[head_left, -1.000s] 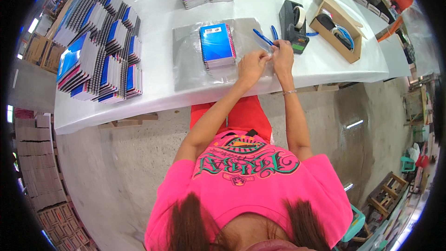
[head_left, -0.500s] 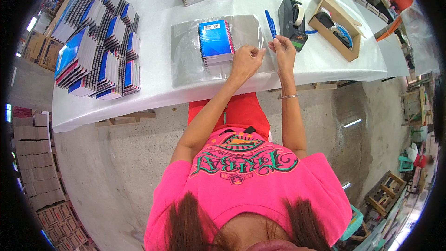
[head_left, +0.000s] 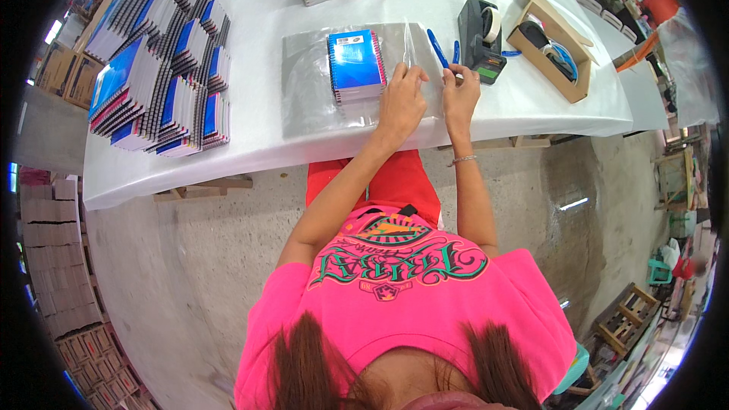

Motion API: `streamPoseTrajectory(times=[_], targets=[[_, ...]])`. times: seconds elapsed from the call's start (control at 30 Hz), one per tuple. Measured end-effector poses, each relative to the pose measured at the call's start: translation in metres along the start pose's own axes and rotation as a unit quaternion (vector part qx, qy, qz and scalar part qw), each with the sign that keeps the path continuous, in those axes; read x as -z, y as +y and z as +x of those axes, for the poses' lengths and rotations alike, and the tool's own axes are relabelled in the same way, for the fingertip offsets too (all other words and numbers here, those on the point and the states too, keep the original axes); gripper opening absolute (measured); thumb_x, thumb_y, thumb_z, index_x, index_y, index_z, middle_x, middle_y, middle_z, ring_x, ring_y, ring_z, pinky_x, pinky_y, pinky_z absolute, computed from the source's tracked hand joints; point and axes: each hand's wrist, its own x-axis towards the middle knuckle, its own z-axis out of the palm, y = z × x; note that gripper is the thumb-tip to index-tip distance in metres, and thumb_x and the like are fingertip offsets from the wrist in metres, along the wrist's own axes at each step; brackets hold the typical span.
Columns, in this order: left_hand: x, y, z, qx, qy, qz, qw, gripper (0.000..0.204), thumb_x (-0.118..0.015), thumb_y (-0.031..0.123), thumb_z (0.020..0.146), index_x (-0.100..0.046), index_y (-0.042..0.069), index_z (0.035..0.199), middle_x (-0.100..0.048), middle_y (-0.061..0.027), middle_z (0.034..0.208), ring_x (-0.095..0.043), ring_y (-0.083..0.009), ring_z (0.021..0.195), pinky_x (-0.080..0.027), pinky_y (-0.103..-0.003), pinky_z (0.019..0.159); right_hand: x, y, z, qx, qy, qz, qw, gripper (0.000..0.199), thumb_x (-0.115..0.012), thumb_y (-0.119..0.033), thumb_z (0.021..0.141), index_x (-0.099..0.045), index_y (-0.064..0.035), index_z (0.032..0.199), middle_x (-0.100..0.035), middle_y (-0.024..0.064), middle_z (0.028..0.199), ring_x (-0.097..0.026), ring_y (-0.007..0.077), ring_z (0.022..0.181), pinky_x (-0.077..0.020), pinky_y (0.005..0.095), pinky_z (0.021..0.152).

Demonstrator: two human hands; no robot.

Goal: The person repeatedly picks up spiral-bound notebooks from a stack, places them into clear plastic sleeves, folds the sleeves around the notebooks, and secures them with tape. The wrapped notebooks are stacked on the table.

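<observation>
Both hands, left [head_left: 401, 104] & right [head_left: 460, 96], pinch the clear plastic sheet [head_left: 422, 57] edge on the tabletop [head_left: 250, 144], prob to keep it flat. Blue notebook stack [head_left: 355, 65] sits just left; tape dispenser [head_left: 480, 39] right.

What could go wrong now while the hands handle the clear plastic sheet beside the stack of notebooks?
The left hand and right hand pinch the clear plastic sheet near the table's front edge; a tug might slide it off. Pulling could also topple the notebook stack lying on it, or knock the blue pens.
</observation>
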Motion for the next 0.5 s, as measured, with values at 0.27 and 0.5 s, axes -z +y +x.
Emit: streamPoseTrajectory(times=[0.27, 0.5], targets=[[0.01, 0.002, 0.005, -0.011, 0.034, -0.037, 0.999, 0.024, -0.061, 0.002, 0.085, -0.053, 0.005, 0.106, -0.059, -0.0145, 0.084, -0.061, -0.0322, 0.076, -0.046, -0.042, 0.068, 0.0, -0.006, -0.007, 0.215, -0.005, -0.238, 0.947, 0.029, -0.066, -0.021, 0.089, -0.067, 0.002, 0.108, -0.059, 0.0188, 0.103, -0.06, 0.0284, 0.086, -0.0488, 0.0339, 0.076], [0.009, -0.003, 0.005, -0.029, 0.039, -0.097, 0.994, 0.046, -0.072, 0.006, 0.079, -0.045, 0.005, 0.117, -0.059, -0.0115, 0.076, -0.058, -0.0257, 0.066, -0.048, -0.037, 0.065, -0.004, -0.039, 0.019, -0.135, -0.347, 0.16, 0.914, 0.067, -0.065, -0.035, 0.092, -0.037, 0.0004, 0.14, -0.055, 0.0111, 0.1, -0.059, 0.0156, 0.079, -0.0512, 0.0273, 0.071]])
